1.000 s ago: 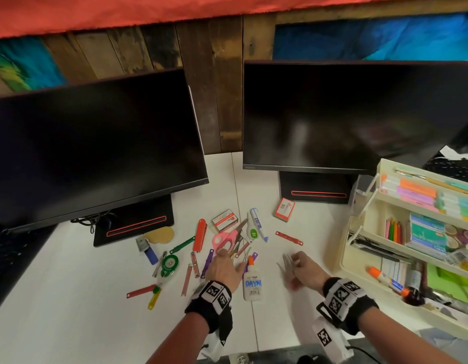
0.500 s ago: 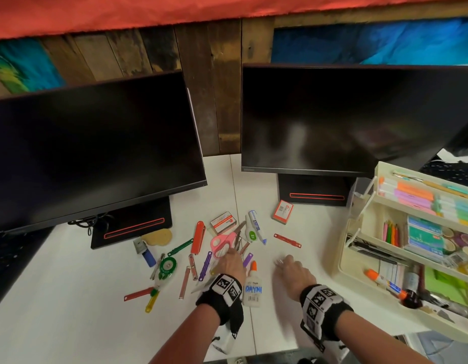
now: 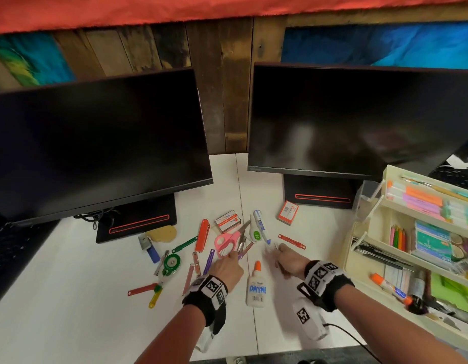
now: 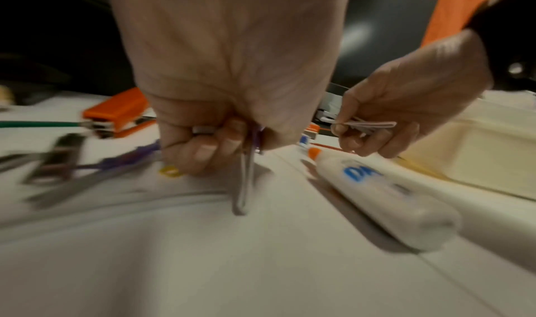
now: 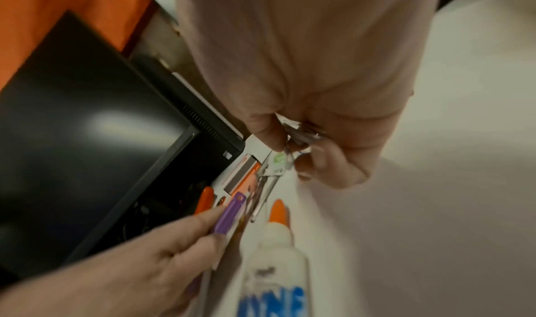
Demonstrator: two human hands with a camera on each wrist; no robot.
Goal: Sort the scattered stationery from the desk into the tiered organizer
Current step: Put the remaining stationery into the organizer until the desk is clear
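Scattered stationery lies mid-desk: pink scissors (image 3: 225,242), an orange stapler (image 3: 203,235), a white glue bottle (image 3: 256,287) and coloured fastener strips. My left hand (image 3: 234,254) pinches a purple fastener strip (image 5: 229,214) beside the scissors, and a grey metal strip (image 4: 242,184) hangs from the same grip. My right hand (image 3: 276,248), just right of the glue bottle's orange tip, grips a small bunch of thin metal clips (image 4: 365,125). The cream tiered organizer (image 3: 359,248) stands at the right, partly filled.
Two dark monitors (image 3: 96,143) on black stands close off the back of the desk. Small staple boxes (image 3: 288,212), correction tape rollers (image 3: 255,232), a green tape dispenser (image 3: 171,262) and a red strip (image 3: 292,241) lie around the hands. White desk surface (image 3: 70,324) runs to the near left.
My right hand has moved left, towards the pile and the glue bottle's tip, still holding the clips. The left hand has edged forward to the scissors.
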